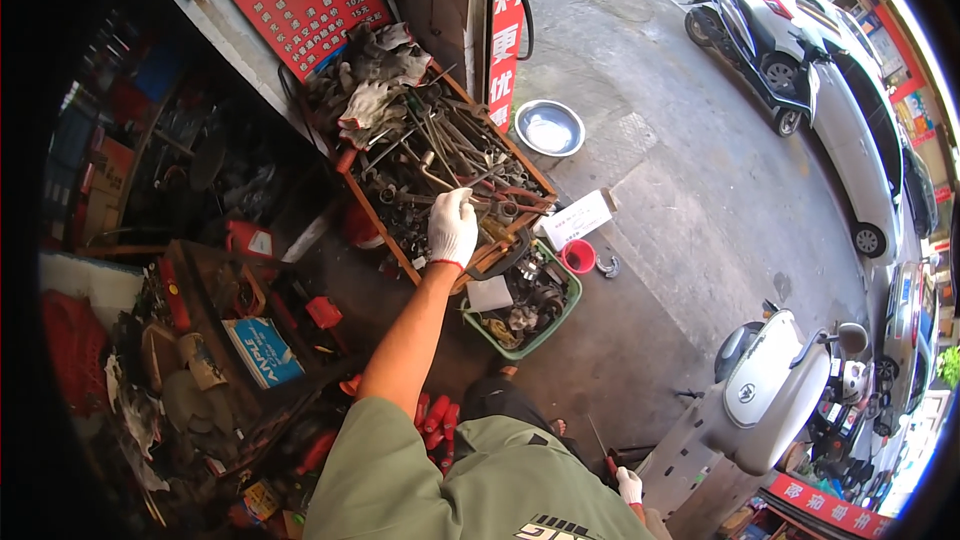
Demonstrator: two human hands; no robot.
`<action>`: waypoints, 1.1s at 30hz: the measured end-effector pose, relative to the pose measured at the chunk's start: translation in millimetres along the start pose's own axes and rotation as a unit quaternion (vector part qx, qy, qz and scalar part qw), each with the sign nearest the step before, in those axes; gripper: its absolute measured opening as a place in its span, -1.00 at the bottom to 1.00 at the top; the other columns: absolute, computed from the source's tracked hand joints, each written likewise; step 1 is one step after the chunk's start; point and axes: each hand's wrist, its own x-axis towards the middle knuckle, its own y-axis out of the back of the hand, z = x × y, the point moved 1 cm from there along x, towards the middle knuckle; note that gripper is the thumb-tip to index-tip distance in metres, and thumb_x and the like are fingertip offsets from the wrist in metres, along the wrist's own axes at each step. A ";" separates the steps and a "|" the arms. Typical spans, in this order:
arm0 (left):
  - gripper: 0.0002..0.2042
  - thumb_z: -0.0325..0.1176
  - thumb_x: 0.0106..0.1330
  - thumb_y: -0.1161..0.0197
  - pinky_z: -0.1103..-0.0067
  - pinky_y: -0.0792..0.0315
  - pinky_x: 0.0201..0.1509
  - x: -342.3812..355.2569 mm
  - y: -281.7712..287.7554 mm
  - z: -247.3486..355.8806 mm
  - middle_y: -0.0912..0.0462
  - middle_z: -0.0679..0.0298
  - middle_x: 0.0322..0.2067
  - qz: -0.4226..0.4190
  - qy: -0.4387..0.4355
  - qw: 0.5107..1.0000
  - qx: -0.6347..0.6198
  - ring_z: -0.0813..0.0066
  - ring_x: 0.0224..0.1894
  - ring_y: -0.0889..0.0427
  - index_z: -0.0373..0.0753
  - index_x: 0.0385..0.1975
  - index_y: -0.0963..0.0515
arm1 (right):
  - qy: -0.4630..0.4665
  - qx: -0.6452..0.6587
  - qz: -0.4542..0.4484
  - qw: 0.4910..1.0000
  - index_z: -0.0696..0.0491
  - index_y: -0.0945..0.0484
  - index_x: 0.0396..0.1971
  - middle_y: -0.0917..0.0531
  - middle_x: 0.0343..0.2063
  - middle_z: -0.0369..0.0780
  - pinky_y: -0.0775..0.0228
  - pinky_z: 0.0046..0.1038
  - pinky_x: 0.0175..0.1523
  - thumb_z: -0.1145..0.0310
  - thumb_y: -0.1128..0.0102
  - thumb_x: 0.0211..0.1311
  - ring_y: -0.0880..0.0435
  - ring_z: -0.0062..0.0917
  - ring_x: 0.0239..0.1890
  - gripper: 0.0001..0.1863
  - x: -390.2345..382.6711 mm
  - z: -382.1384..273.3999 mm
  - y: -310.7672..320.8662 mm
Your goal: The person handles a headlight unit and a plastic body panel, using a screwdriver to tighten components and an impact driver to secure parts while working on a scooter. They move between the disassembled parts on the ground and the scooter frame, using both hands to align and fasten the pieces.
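- The left hand [452, 230], in a white glove, reaches over a wooden tray [380, 225] heaped with tools. Its fingers bend downward close together, but I cannot tell whether they pinch anything, since the tips are partly hidden.
- A bent wrench [430, 166] lies just beyond those fingers, toward the far left, on top of the heap. The metal pieces cross one another, so working from the top layer and lifting straight up should snag less than dragging sideways.
- The right hand [629, 487], also gloved, is low at the near right, its fingers closed around a red-handled tool [611, 463] with a thin shaft. Pointing that shaft away from the body and legs seems wise while the other arm stretches.
- Crumpled work gloves [375, 105] cover the far left end of the tray; moving them aside first would probably show more of the tools.
- Just right of the tray's near end sits a green bin [550, 330] of metal parts, a red cup [578, 257] and a white box [582, 218]; a low elbow could knock them.
- Farther off stand a metal basin [549, 128] and, at the near right, a grey scooter [765, 400].
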 end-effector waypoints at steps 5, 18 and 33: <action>-0.78 -0.45 0.34 -0.12 0.35 -0.49 0.12 15.8 10.8 -10.9 -0.63 0.05 -0.12 0.050 0.029 0.998 -0.008 0.09 -0.04 -0.62 -0.27 -0.08 -0.61 | 0.010 0.027 -0.004 1.000 0.24 -0.62 -0.18 -0.63 -0.34 -0.30 -0.39 -0.44 -0.08 0.25 -0.22 0.32 -0.52 -0.56 -0.29 -0.68 3.9 16.7 11.4; -0.74 -0.42 0.39 -0.09 0.42 -0.48 0.21 2.3 52.9 -68.6 -0.67 0.08 -0.01 0.126 0.178 0.974 -0.058 0.19 0.07 -0.63 -0.31 -0.02 -0.61 | -0.002 0.022 -0.022 1.000 0.26 -0.62 -0.07 -0.67 -0.24 -0.24 -0.41 -0.45 -0.03 0.22 -0.21 0.33 -0.57 -0.53 -0.22 -0.61 15.1 1.7 0.6; -0.77 -0.43 0.38 -0.09 0.37 -0.52 0.13 -39.3 26.7 -50.1 -0.68 0.04 -0.08 0.033 0.109 0.992 -0.053 0.14 0.00 -0.65 -0.30 -0.07 -0.62 | -0.016 0.045 -0.028 0.998 0.15 -0.60 -0.06 -0.61 -0.34 -0.28 -0.44 -0.46 -0.40 0.17 -0.16 0.37 -0.53 -0.57 -0.44 -0.65 11.0 -12.8 5.6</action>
